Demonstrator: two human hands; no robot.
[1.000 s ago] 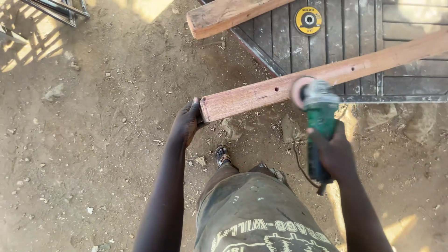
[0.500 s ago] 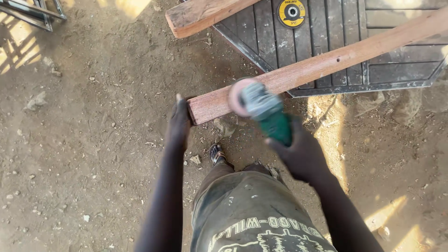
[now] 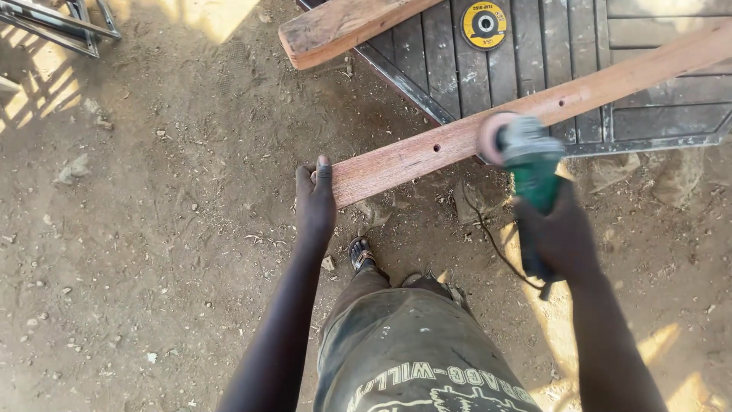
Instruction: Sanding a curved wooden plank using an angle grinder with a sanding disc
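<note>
near end of the reddish wooden plank [image 3: 457, 141] is being gripped by the left hand [image 3: 315, 202], fingers curled round the cut end, one fingertip showing on the top face. plank is running from about 7 o'clock of centre up to 2 o'clock, far part lying across the dark slatted metal panel [image 3: 534, 53], near end being held clear of the dirt ground [image 3: 152, 229]. two small drilled holes are showing in the plank face, one near mid-length, one further toward 2 o'clock.

green angle grinder [image 3: 530, 172] is being held by the right hand [image 3: 560, 236], fingers wrapped closed round the body at roughly 4 o'clock of centre. its disc [image 3: 492, 137] is being shown blurred, sitting at the plank's lower edge; actual contact cannot be told. black cable [image 3: 488, 236] is trailing from the grinder down toward 6 o'clock.

label check: a round yellow disc [image 3: 484, 24] with a black centre ring and dark print is lying flat on the panel at 12 o'clock. pale lettering is being seen on the dark shorts [image 3: 412, 351] at 6 o'clock.

a second, paler timber [image 3: 343, 27] is lying at 11–12 o'clock, its end overhanging the panel edge, well apart from the held plank. grey metal frame [image 3: 57, 23] is sitting at 10 o'clock. a sandalled foot [image 3: 362, 255] is being seen just below the left hand.
</note>
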